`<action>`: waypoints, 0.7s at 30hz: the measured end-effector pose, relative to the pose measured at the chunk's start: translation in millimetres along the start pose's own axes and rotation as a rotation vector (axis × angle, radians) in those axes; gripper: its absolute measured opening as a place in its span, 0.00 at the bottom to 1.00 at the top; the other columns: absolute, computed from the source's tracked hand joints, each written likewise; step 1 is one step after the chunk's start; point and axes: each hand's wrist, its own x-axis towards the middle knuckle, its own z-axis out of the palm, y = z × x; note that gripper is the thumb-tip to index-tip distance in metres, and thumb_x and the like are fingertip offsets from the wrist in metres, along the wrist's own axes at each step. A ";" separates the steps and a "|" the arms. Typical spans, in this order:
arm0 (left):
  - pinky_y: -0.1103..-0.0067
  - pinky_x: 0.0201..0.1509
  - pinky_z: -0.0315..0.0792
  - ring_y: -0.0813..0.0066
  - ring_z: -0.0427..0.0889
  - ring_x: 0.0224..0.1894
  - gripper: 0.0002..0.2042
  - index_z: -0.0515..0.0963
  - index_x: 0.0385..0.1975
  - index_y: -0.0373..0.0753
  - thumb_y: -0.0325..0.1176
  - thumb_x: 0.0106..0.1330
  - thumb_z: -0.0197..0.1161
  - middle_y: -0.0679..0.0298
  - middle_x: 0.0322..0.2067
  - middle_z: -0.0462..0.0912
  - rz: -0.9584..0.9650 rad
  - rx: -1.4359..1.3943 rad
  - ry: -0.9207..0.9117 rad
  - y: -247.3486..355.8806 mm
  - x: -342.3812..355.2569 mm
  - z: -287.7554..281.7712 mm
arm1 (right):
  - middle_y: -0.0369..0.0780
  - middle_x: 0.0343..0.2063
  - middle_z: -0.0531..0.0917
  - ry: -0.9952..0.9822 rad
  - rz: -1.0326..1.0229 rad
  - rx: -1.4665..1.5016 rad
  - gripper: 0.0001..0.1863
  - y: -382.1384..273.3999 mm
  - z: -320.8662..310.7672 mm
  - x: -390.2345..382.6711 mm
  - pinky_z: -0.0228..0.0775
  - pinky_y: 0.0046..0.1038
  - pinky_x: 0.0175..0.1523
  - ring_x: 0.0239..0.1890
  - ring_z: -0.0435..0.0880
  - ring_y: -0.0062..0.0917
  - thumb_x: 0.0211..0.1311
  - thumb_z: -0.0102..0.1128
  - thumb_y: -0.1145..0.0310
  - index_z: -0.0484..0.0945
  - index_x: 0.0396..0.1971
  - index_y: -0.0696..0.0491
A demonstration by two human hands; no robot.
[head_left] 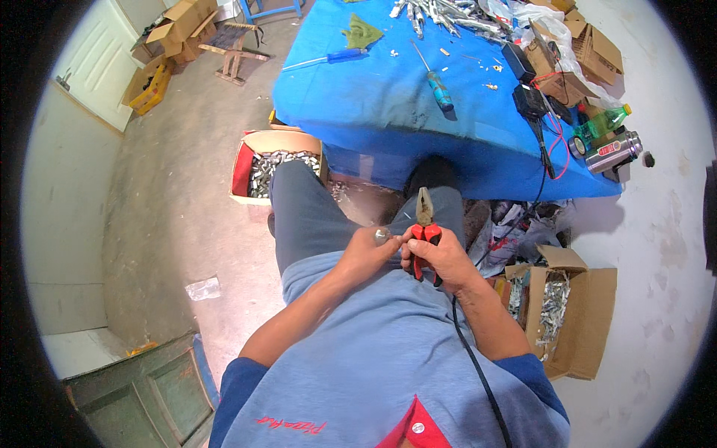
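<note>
My right hand (pixel 441 257) is closed around the red and black handles of a pair of pliers (pixel 425 213), whose metal jaws point up, away from me. Close beside it, above my lap, my left hand (pixel 366 252) pinches a small silvery metal piece (pixel 382 237) with a rounded end. The fingertips of both hands nearly meet; whether they touch I cannot tell. A box (pixel 237 196) with a red inner side, holding many small metal cylinders (pixel 275 166), stands on the floor by my left knee.
On the blue-covered table (pixel 358 101) lie two screwdrivers (pixel 439 89), a green cloth (pixel 362 33), silvery strips (pixel 433 11), a black adapter (pixel 529 101), a green bottle (pixel 603 123) and a steel flask (pixel 614 153). A black cable runs past my right forearm. At right stands a cardboard box (pixel 594 321) with metal scraps.
</note>
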 end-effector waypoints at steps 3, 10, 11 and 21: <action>0.82 0.31 0.67 0.86 0.72 0.29 0.17 0.81 0.30 0.32 0.42 0.72 0.62 0.72 0.24 0.79 -0.008 0.003 0.018 -5.3 1.8 -1.9 | 0.40 0.33 0.84 0.006 -0.003 0.039 0.13 2.0 -4.6 5.3 0.81 0.27 0.41 0.33 0.85 0.25 0.68 0.63 0.66 0.76 0.45 0.58; 0.81 0.28 0.64 0.87 0.69 0.27 0.16 0.80 0.28 0.34 0.42 0.72 0.61 0.74 0.25 0.76 -0.050 -0.017 0.054 -9.0 5.5 -5.7 | 0.38 0.30 0.83 0.147 -0.123 -0.172 0.13 1.2 -4.5 23.1 0.76 0.24 0.39 0.32 0.82 0.21 0.62 0.67 0.67 0.77 0.41 0.57; 0.81 0.28 0.64 0.87 0.69 0.27 0.16 0.80 0.28 0.34 0.41 0.72 0.61 0.75 0.24 0.76 -0.055 -0.005 0.044 -8.5 5.2 -6.0 | 0.38 0.29 0.83 0.210 -0.208 -0.318 0.12 5.3 -2.0 27.6 0.74 0.25 0.39 0.31 0.81 0.21 0.60 0.67 0.67 0.78 0.38 0.57; 0.79 0.27 0.66 0.87 0.70 0.27 0.12 0.78 0.27 0.31 0.34 0.68 0.61 0.74 0.22 0.76 0.098 0.107 0.084 -14.5 7.3 -1.5 | 0.46 0.31 0.85 0.202 -0.328 -0.645 0.17 8.7 14.2 35.7 0.75 0.31 0.43 0.35 0.85 0.31 0.56 0.69 0.63 0.80 0.39 0.61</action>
